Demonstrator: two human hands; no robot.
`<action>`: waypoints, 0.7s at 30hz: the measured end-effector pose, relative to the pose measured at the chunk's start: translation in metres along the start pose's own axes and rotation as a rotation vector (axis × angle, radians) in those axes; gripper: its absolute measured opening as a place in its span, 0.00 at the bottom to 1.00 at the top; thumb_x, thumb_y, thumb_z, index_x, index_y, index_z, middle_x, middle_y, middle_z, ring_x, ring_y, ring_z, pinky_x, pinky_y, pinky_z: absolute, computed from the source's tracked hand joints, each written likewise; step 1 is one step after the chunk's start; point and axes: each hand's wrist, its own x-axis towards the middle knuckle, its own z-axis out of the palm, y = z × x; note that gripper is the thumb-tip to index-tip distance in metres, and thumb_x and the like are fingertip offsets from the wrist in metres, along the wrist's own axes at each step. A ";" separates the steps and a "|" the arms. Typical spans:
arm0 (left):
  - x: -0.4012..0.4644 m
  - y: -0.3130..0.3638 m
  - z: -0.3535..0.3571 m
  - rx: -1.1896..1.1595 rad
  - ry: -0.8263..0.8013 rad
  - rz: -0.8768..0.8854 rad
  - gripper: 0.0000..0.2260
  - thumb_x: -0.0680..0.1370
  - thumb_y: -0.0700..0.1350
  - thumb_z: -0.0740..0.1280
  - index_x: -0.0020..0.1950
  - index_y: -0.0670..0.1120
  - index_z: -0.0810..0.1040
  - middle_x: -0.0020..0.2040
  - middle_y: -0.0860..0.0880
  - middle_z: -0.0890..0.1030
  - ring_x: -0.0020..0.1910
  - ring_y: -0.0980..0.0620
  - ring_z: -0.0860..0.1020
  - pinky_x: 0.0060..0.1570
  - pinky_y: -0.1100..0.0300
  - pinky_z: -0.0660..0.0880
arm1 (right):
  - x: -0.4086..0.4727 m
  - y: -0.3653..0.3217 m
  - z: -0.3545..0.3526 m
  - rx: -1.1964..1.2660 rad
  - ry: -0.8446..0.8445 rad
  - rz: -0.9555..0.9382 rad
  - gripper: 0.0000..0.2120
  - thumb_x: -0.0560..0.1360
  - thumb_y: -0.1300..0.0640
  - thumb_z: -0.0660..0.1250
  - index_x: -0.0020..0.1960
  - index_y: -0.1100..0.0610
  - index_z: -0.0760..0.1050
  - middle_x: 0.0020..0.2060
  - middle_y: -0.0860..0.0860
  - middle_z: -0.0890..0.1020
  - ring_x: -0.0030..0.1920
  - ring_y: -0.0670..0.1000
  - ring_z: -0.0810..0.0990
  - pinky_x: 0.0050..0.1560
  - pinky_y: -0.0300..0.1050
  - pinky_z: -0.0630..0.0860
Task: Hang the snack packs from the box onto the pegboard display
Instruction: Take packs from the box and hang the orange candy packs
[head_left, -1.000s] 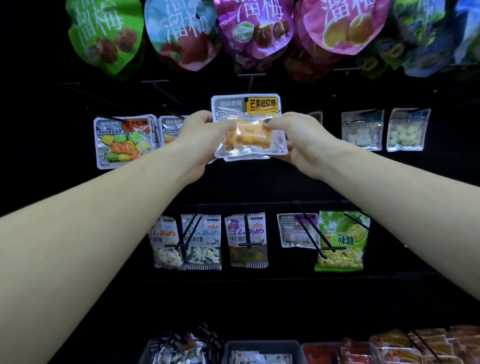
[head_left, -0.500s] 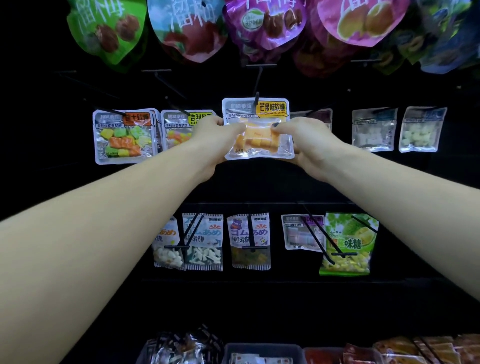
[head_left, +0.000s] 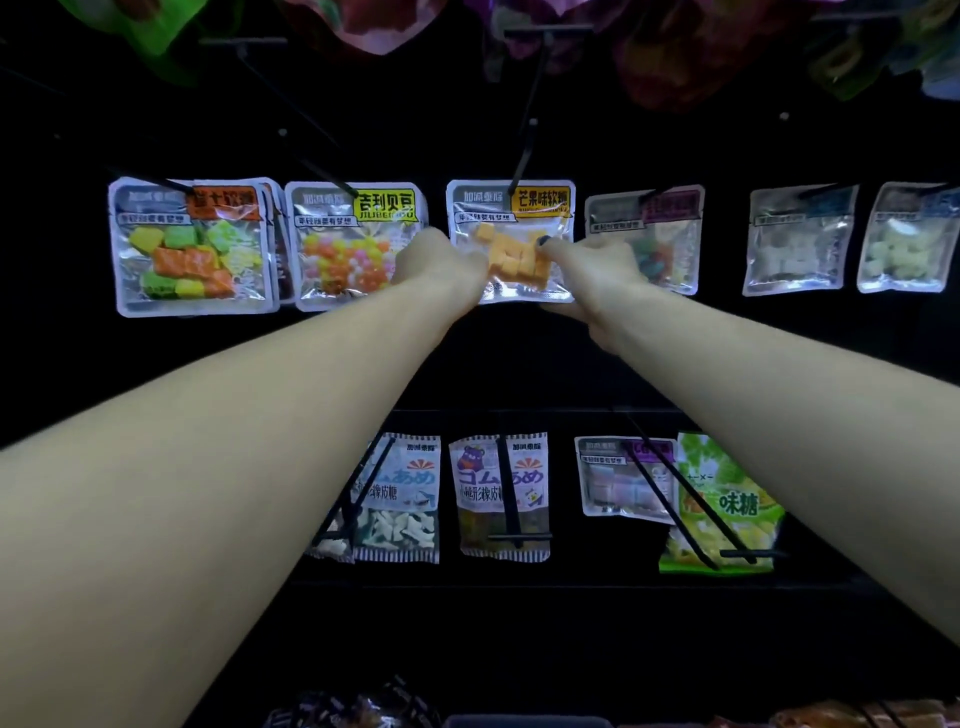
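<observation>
- Head view: we see the mango candy pack hanging on a black peg of the dark pegboard, the peg passing through its top edge.
- Our left hand grasps the pack's left edge, fingers curled round it.
- Our right hand pinches the pack's right side, its thumb lying over the orange cubes inside.
- The pack sits between both hands, touching each.
- Left of the mango pack hang a pack of round yellow and pink candies and, farther left, a pack of mixed coloured cubes.
- Right of it hangs a purple-labelled pack, partly behind our right hand.
- Below the mango pack hangs a bear-printed pack.
</observation>
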 end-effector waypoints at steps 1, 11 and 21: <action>0.003 -0.001 0.004 0.018 0.007 -0.009 0.17 0.84 0.48 0.63 0.67 0.38 0.73 0.57 0.39 0.77 0.54 0.39 0.81 0.54 0.49 0.80 | 0.004 0.003 0.002 -0.010 0.025 0.009 0.14 0.76 0.48 0.73 0.49 0.56 0.74 0.43 0.50 0.74 0.46 0.53 0.77 0.61 0.60 0.81; -0.013 -0.014 0.007 -0.069 -0.041 -0.083 0.19 0.84 0.47 0.63 0.70 0.35 0.68 0.52 0.37 0.83 0.45 0.39 0.87 0.50 0.44 0.85 | -0.006 0.022 -0.001 -0.084 0.041 0.081 0.33 0.73 0.48 0.75 0.68 0.63 0.67 0.62 0.58 0.78 0.47 0.56 0.84 0.54 0.53 0.85; -0.153 -0.027 -0.044 -0.104 -0.157 -0.029 0.04 0.85 0.41 0.61 0.53 0.42 0.72 0.50 0.41 0.84 0.47 0.45 0.86 0.50 0.48 0.85 | -0.153 0.029 -0.042 -0.308 -0.009 -0.087 0.18 0.76 0.52 0.73 0.60 0.55 0.69 0.52 0.51 0.77 0.48 0.49 0.77 0.38 0.39 0.68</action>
